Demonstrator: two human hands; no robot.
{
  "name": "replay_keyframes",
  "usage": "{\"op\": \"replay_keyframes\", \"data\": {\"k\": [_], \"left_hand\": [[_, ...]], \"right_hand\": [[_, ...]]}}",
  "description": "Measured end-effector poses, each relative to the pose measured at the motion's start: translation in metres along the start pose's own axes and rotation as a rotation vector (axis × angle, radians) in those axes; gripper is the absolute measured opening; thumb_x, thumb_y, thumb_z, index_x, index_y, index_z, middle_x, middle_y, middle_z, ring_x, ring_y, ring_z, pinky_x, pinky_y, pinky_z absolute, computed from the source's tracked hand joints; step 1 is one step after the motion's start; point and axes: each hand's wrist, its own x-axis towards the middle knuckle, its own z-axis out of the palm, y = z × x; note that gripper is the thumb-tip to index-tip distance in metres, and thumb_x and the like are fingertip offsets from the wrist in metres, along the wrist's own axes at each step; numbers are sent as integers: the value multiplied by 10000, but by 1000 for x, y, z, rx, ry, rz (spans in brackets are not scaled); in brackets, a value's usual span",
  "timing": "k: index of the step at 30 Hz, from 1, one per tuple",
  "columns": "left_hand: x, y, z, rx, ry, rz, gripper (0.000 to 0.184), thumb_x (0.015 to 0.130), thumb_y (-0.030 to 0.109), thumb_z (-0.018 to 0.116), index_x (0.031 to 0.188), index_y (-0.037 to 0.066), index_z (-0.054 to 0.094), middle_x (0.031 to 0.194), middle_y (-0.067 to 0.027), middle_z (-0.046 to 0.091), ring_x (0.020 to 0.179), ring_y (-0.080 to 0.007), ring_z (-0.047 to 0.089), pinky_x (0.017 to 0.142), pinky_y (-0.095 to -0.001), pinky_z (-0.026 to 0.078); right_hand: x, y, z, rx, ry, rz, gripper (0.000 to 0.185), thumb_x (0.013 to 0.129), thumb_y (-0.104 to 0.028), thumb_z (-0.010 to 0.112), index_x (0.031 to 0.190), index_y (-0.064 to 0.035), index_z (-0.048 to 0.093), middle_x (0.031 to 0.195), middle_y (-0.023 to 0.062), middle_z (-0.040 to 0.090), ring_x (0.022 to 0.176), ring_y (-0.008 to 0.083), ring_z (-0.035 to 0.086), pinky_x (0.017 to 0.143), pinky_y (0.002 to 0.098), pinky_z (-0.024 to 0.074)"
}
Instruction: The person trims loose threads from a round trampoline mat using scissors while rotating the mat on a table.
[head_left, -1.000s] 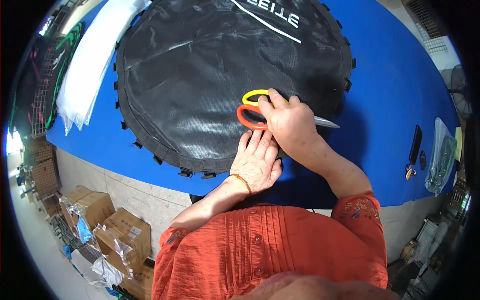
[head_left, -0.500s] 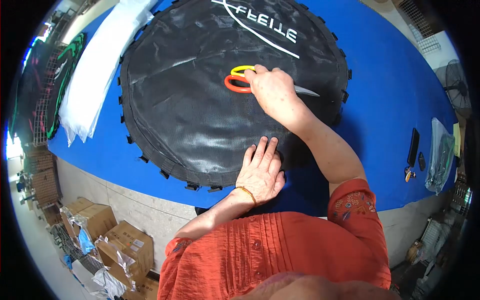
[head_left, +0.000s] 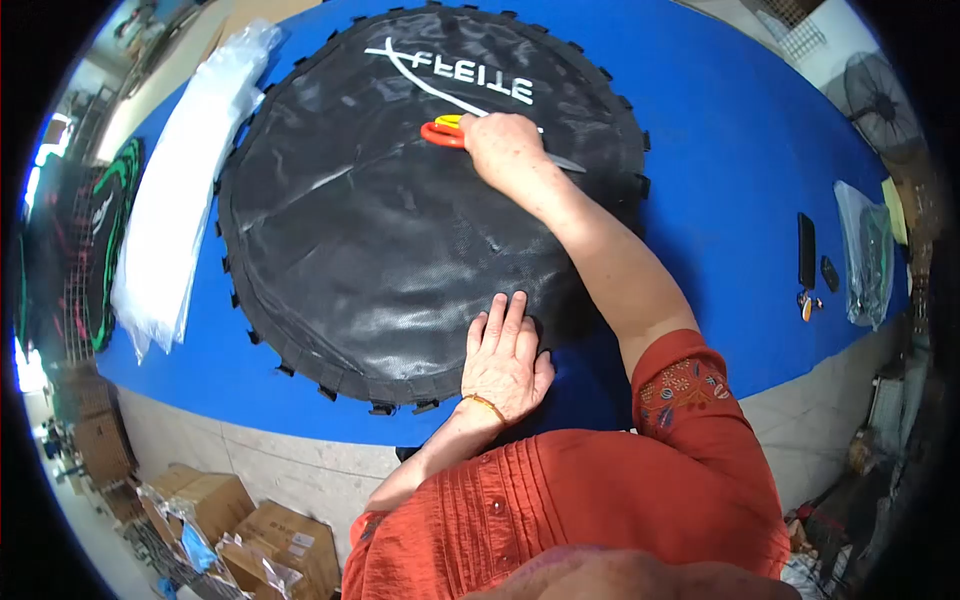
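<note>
A large round black mat (head_left: 340,240) with white lettering and tabs around its rim lies on a blue-covered table. My right hand (head_left: 505,148) is closed around a pair of scissors (head_left: 441,136) over the upper part of the mat, close to the white print. The red and yellow handles stick out to the left of my fist, and the metal tip shows to the right; the rest of the blades is hidden. Near the mat's front edge my left hand (head_left: 508,355) lies flat, fingers stretched out on the black fabric.
On the left of the blue table (head_left: 740,200) lies a long stack of clear plastic bags (head_left: 180,200). At the right are a black phone-like object (head_left: 806,250), keys (head_left: 807,304) and a plastic-wrapped pack (head_left: 868,255). Cardboard boxes (head_left: 285,540) stand on the floor; a fan (head_left: 878,105) is at far right.
The whole view has shifted a little. My right hand has moved the scissors up the mat, nearer the white lettering. My left hand stays flat near the front edge.
</note>
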Motion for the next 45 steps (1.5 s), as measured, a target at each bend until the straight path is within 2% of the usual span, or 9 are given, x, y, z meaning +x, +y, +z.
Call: {"op": "replay_keyframes", "data": {"k": [10,11,16,20,24,27,30,36,45], "left_hand": [[1,2,-2,-3,10,-1,547,890,312,730,1303,-38,651,1601,-248,513,1514,-447,445,1217,-574,348],[1,2,-1,-3,11,-2,545,889,310,730,1301,-38,652,1601,-250,512,1514,-449,445,1216,-574,348],[1,4,-3,-3,20,0,538,888,297,731,1297,-42,650,1595,-254,517,1512,-451,447,1216,-572,346],[5,4,-6,-5,17,5,538,889,296,731,1297,-44,645,1598,-255,515,1517,-450,442,1216,-574,344],[5,4,-6,-3,12,0,539,890,295,729,1298,-45,642,1598,-254,515,1516,-449,444,1215,-577,344],[3,4,-5,3,11,1,540,891,296,729,1301,-46,640,1598,-254,516,1515,-450,445,1215,-579,343],[5,4,-6,13,14,9,541,894,298,727,1303,-44,638,1601,-253,514,1516,-451,444,1215,-578,342],[4,4,-7,1,22,4,539,897,303,724,1302,-43,640,1601,-251,513,1516,-453,442,1210,-577,349],[5,4,-9,20,22,18,541,898,298,725,1305,-47,639,1598,-256,512,1513,-452,444,1203,-583,351]], "right_hand": [[-51,65,-6,-62,-68,256,247,1026,-208,596,1180,-54,713,965,172,814,905,325,814,755,452,646],[-53,74,-12,-14,-88,338,221,942,-96,638,1153,-43,677,1004,183,796,968,361,796,823,493,634],[-54,118,-19,-46,-94,445,253,941,-90,669,1190,-45,671,1041,202,799,1004,369,791,846,504,627],[-59,121,-10,-103,-108,442,232,959,-95,653,1188,-60,672,1036,178,798,990,356,792,825,488,631],[-81,114,-1,-131,-51,405,250,1066,-247,580,1215,-84,697,1032,153,808,964,320,806,791,450,646],[-78,122,-6,-120,-81,407,257,1072,-248,569,1220,-83,700,1034,153,810,972,330,804,801,455,645],[-66,128,-7,-63,-100,511,263,964,-96,655,1225,-58,665,1064,157,785,998,343,787,831,480,628],[-77,118,0,-148,-57,437,240,1061,-217,584,1215,-71,695,1059,170,802,964,337,805,800,452,645],[-63,130,0,-111,-73,461,225,1059,-233,589,1160,-74,712,1018,150,800,936,327,808,811,452,638]]}}
